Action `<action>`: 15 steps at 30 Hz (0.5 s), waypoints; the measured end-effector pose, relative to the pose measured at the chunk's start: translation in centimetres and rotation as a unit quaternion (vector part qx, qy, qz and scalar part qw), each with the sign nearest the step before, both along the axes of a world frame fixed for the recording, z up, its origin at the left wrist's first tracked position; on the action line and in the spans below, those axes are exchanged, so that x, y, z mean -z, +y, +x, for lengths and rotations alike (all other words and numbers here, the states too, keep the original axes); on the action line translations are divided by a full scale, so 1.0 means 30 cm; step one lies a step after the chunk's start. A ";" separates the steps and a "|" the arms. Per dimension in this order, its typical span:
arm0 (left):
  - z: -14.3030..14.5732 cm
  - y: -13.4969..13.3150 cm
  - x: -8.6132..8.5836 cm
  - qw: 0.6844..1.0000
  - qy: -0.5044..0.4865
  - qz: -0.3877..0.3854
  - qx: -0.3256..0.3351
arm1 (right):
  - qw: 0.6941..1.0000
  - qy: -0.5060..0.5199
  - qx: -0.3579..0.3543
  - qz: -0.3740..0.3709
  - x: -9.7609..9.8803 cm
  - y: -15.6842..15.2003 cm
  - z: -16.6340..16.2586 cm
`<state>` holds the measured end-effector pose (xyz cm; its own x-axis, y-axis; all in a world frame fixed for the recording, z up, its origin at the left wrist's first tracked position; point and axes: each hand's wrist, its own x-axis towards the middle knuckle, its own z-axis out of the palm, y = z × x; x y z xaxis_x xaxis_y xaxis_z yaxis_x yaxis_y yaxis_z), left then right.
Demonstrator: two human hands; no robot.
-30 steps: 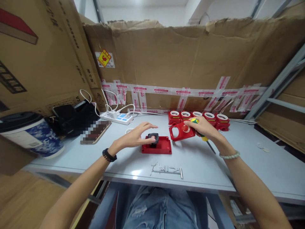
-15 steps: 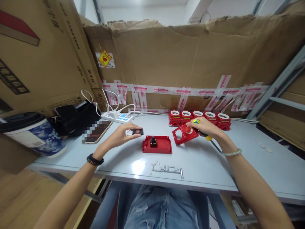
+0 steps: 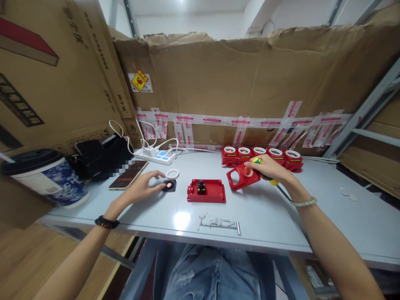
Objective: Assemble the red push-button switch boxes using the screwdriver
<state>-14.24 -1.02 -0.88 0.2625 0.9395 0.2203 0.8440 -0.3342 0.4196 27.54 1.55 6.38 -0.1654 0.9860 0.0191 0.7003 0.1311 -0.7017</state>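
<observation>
My left hand rests low over the table with its fingers apart, the tips at the edge of a black square part with a red centre. That part lies flat, just below a white ring. My right hand grips a red cover with a large round hole and a red button. The same hand also holds a screwdriver with a yellow and green handle, its shaft pointing down to the right. Between the hands a red housing base lies open, a black switch block inside it.
Several screws and a metal L-shaped tool lie near the front edge. A row of red boxes with white rings stands at the back. On the left are a phone, a power strip and a large cup.
My left hand has moved left and down, setting the black square part on the table and loosening its fingers. The white ring now lies in plain view. My right hand has barely moved.
</observation>
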 end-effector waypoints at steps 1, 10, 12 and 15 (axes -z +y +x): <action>-0.021 0.001 0.011 1.000 0.007 -0.005 -0.010 | 1.000 -0.002 0.004 0.000 0.000 0.000 0.000; -0.035 0.003 0.051 0.998 -0.021 0.028 0.051 | 0.997 0.073 0.031 0.016 -0.013 -0.013 -0.013; 0.049 -0.013 0.012 0.995 -0.040 0.063 0.071 | 0.994 0.106 0.028 0.005 -0.017 -0.020 -0.019; 0.198 -0.026 -0.041 0.987 -0.024 0.053 0.149 | 0.990 0.139 0.015 -0.023 -0.023 -0.029 -0.027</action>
